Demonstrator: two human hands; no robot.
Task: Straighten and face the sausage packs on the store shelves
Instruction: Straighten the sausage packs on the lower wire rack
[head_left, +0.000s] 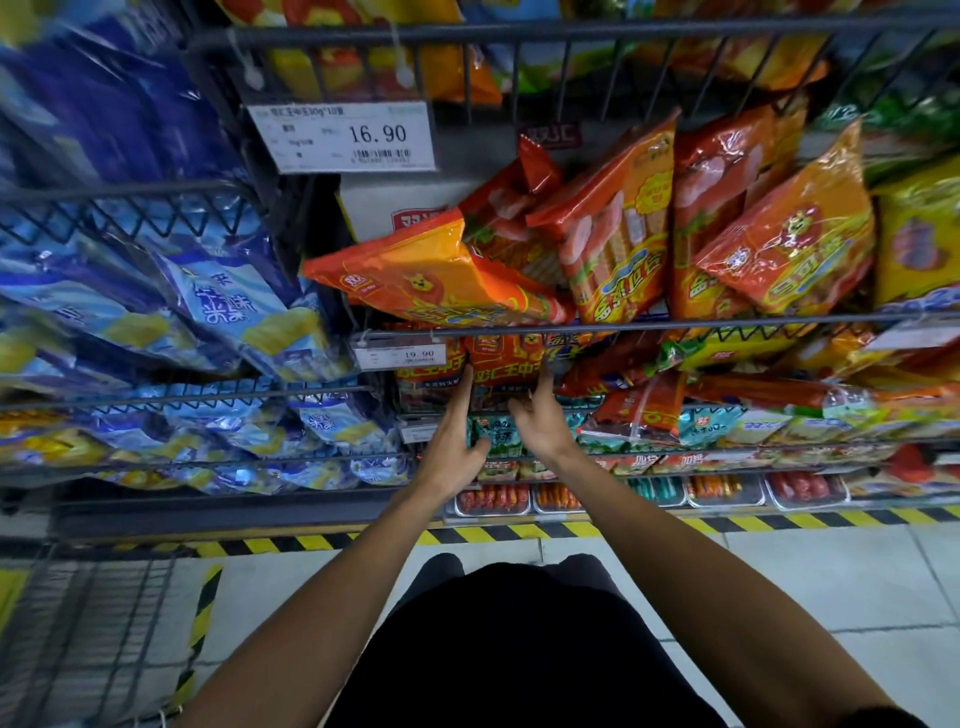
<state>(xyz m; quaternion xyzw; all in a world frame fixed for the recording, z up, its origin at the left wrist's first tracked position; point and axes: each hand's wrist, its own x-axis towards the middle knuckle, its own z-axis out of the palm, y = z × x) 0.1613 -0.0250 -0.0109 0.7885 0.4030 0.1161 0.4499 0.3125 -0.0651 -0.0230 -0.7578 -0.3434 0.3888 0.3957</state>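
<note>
Both hands frame an upright red-orange plastic sausage pack (503, 364) on the wire shelf (623, 326) below the 19.90 price tag (401, 356). Left hand (454, 441) and right hand (540, 421), fingers straight, press its sides, grip wide.

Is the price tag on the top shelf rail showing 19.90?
No, the large price tag on the top shelf rail reads 16.90.

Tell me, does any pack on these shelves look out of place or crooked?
Yes. On the upper shelf, the orange pack at the left lies flat, poking out over the rail, while its neighbours stand. Both hands are at a red pack one shelf lower.
</note>
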